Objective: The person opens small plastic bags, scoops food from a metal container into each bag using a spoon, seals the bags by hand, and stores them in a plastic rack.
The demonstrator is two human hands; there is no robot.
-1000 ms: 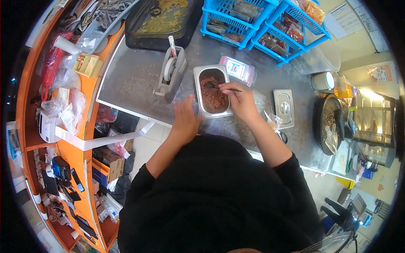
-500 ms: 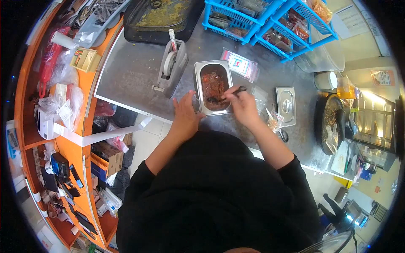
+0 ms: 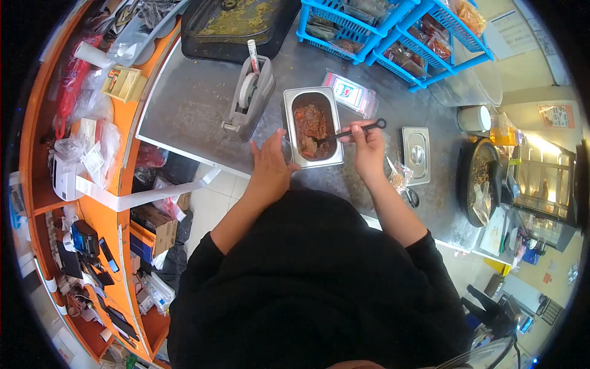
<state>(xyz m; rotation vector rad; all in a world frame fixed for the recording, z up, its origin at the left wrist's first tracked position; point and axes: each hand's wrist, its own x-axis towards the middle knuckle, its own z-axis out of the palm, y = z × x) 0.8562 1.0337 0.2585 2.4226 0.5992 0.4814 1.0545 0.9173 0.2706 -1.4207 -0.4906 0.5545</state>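
A rectangular metal container (image 3: 337, 117) holds a reddish-brown chunky food (image 3: 312, 123). My right hand (image 3: 367, 147) pinches the handle of a black spoon (image 3: 350, 131), whose bowl end rests in the food near the container's lower part. At the container's left side, my left hand (image 3: 271, 161) has its fingers apart, next to a clear round plastic item (image 3: 287, 149) that is partly hidden. A metal lid (image 3: 416, 155) lies to the right on the steel table (image 3: 184, 104).
A grey tape dispenser (image 3: 251, 101) stands left of the container. Behind are a black tray (image 3: 209, 49), a pack of plastic bags (image 3: 350, 93) and blue racks (image 3: 369, 49). Scissors (image 3: 412, 197) and a round black pan (image 3: 468, 178) are at the right. A person (image 3: 488, 307) is in the distance.
The spoon has swung so its handle points out to the right, with its bowl lower in the container. My right hand has shifted right. My left hand has lowered slightly, its fingers spread.
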